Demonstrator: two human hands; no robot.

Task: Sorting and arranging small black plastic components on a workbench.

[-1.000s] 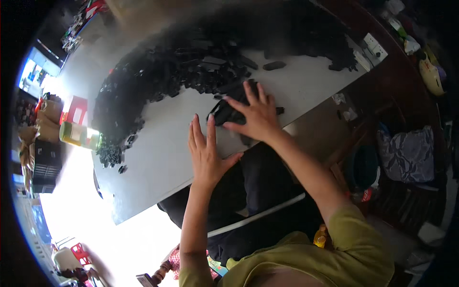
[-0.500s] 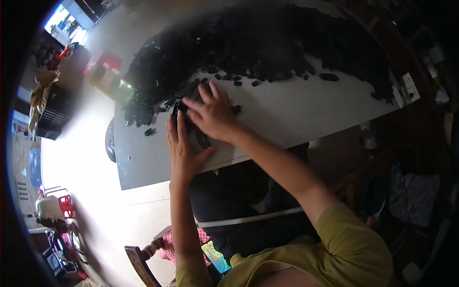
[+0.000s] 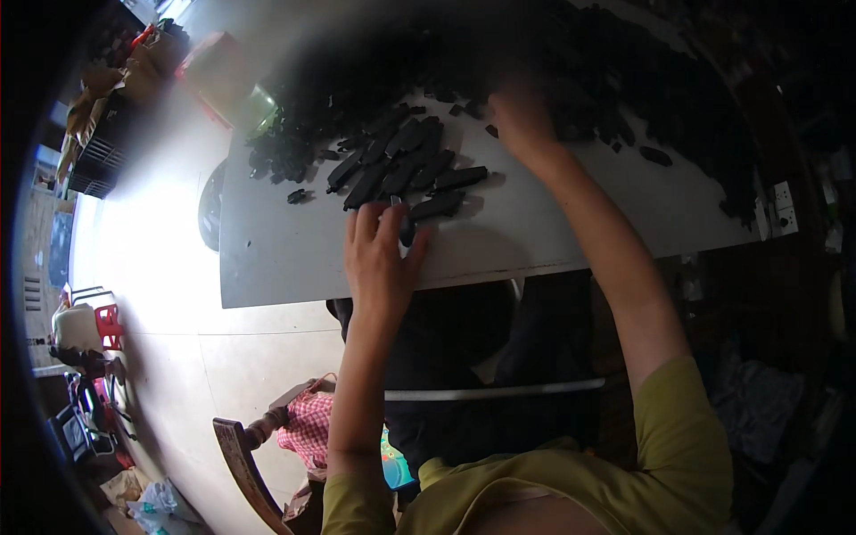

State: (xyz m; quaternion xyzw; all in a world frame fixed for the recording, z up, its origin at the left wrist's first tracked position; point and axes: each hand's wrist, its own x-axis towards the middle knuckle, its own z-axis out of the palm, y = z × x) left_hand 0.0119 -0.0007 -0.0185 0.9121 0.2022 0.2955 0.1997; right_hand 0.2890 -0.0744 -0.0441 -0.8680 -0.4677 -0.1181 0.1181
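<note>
Left hand (image 3: 379, 254) lay palm down on the table (image 3: 267, 267), fingers spread, thumb and forefinger pinched on a small dark part (image 3: 406, 227) right at the near end of the sorted row. Not a fist, more a light nip. Just past those fingertips sat the row (image 3: 397, 165) of long black pieces, laid side by side at a slant, some touching, one (image 3: 437, 207) right beside the held part.

Right hand (image 3: 522, 120) was stretched well out across the table, into the edge of the big black heap (image 3: 553, 62). Blurred there, so couldn't tell if closed on anything or just resting on the pile. Well apart from the left hand.

Heap itself took up most of the far side of the table, with loose bits trailing off, like one stray (image 3: 655, 156) to the right and another (image 3: 297, 194) off to the left of the row.

Further out: red and green box (image 3: 223, 80) at the far left corner, white socket strip (image 3: 783, 209) on the right edge, wooden chair (image 3: 245, 455) with a checked cloth (image 3: 308, 428) down by the floor, red stool (image 3: 107, 323) way off left.
</note>
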